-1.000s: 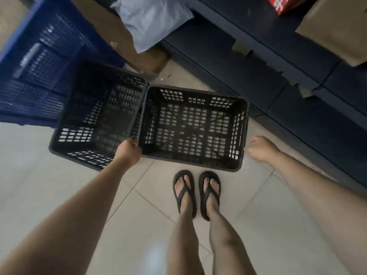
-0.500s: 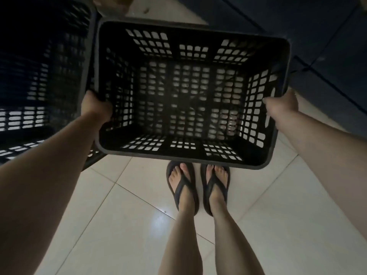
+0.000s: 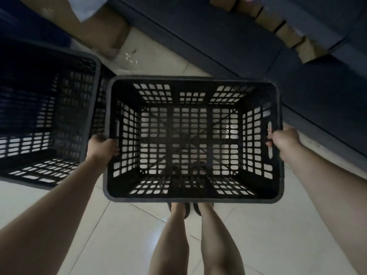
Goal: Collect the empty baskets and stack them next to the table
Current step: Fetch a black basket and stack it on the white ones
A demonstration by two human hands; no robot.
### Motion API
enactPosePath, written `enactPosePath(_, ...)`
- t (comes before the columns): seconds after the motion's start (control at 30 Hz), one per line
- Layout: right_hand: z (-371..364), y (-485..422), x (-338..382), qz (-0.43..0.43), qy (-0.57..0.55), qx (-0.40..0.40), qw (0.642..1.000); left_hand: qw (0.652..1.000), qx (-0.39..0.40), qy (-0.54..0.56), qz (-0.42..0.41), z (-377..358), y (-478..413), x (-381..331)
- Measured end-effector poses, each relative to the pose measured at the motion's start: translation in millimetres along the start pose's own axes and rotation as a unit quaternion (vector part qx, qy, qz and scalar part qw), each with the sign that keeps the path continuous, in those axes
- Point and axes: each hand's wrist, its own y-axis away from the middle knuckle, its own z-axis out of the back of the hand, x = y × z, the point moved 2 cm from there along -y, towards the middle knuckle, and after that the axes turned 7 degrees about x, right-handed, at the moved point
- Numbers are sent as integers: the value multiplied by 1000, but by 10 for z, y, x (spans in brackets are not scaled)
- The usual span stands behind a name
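An empty black perforated basket (image 3: 190, 198) hangs level in the air above my feet, its open top facing me. My left hand (image 3: 102, 146) grips its left rim, fingers curled over the edge. My right hand (image 3: 285, 138) holds the right side at the handle slot. A second black basket (image 3: 39, 118), also empty, stands on the floor to the left, its rim touching or nearly touching the held one.
Dark shelving (image 3: 228, 36) runs diagonally across the top right, with brown cardboard pieces (image 3: 286, 34) on it. A cardboard box (image 3: 99, 26) lies at the top left. Pale floor tiles (image 3: 123, 235) spread below, and my legs in dark sandals stand under the basket.
My right hand has reached the basket and taken its right side. Both hands have lifted it off the floor, up over my feet.
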Motion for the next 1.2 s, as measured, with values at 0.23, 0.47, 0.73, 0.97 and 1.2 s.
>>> enactPosePath(0.23, 1272, 1279, -217, 2, -70, -27, 997, 989, 97, -61, -98, 423, 1433, -699)
enactPosePath(0.47, 2194, 2387, -921, -9, -208, -66, 976, 976, 178, -64, -106, 587, 2510, -1513)
enactPosePath(0.73, 3275, 3379, -2346, -18, -358, -137, 924, 924, 264, -170, -218, -276, 4077, -2118)
enactPosePath(0.97, 4496, 4096, -4107, -38, -450, -199, 870, 846, 320, -244, -350, -1605, 5876, -1657)
enactPosePath(1.2, 5620, 4485, -6034, -82, -437, -322, 836, 790, 359, -285, -408, -3042, 7660, -697)
